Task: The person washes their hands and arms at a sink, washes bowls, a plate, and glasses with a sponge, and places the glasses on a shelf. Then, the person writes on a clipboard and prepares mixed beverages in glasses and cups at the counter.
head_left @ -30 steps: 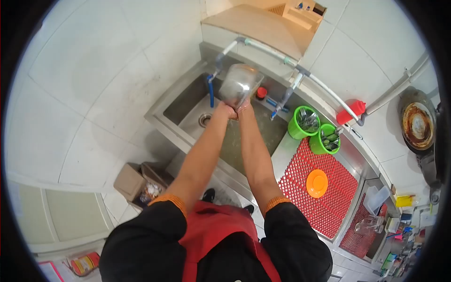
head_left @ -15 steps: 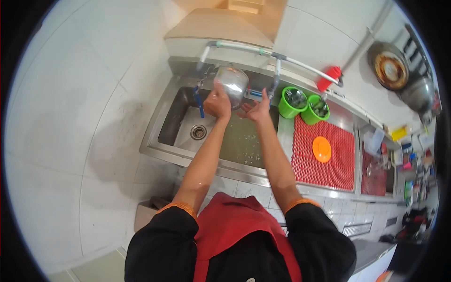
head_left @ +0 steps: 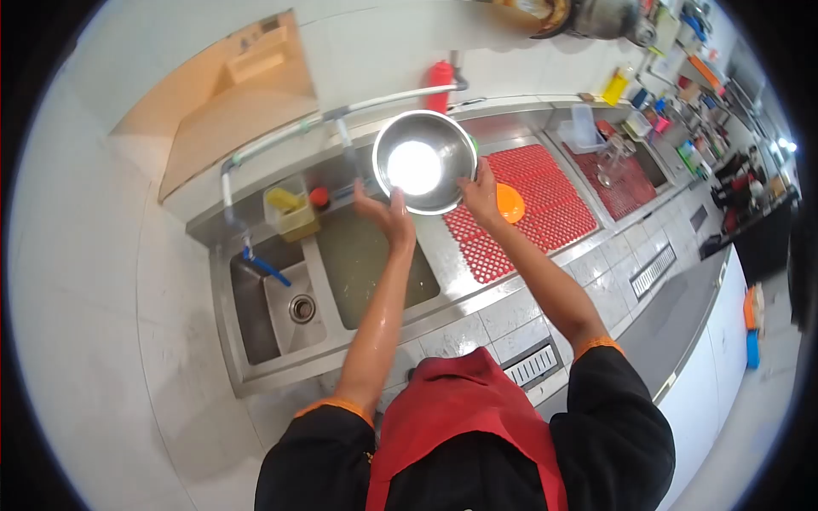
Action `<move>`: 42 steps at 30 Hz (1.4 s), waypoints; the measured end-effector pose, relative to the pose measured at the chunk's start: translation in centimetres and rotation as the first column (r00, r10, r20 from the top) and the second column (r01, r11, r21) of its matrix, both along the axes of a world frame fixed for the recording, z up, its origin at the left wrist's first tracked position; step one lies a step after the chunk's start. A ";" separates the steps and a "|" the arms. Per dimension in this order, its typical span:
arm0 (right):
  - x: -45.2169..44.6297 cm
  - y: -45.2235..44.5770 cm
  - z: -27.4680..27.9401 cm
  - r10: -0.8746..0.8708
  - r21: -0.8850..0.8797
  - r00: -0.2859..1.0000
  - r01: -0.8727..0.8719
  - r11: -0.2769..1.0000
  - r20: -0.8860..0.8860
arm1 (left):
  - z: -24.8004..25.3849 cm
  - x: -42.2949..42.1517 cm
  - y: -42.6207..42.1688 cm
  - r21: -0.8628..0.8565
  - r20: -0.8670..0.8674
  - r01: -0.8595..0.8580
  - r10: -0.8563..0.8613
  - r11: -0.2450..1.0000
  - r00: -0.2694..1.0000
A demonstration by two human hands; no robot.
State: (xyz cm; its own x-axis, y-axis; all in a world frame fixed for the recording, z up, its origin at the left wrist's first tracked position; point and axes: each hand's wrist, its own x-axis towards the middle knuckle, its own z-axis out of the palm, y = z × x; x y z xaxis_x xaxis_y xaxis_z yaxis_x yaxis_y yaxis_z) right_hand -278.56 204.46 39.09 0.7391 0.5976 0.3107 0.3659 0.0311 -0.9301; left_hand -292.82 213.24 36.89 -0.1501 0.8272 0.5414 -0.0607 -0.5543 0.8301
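A shiny metal bowl (head_left: pixel 443 149) is held up over the counter between the sinks and the red mat, its hollow side facing me. My right hand (head_left: pixel 482 194) grips the bowl's right rim, with the thumb on the inside. At the lower left of the bowl is my left hand (head_left: pixel 388 215), fingers apart, its thumb tip at the rim; whether it bears any weight cannot be told. Behind the bowl the green containers are almost wholly hidden. An orange plate (head_left: pixel 510 203) lies on the red mat (head_left: pixel 545 183), just right of my right hand.
A basin of murky water (head_left: pixel 362 264) lies beside an empty sink (head_left: pixel 294 328) with a blue hose (head_left: pixel 271 267). Behind them stand a yellowish container (head_left: pixel 294 223) and a red-topped item (head_left: pixel 319 198). White pipes (head_left: pixel 281 134) run along the wall near a red bottle (head_left: pixel 440 85).
The bowl has moved right from above the sinks and turned its hollow side toward me. My right hand has taken hold of its rim. The view has swung right.
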 end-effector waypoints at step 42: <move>33.9 -17.0 -9.6 0.362 -0.165 0.867 -0.324 0.932 0.342 | -18.0 26.5 -21.0 -0.796 0.232 0.110 0.132 0.596 0.964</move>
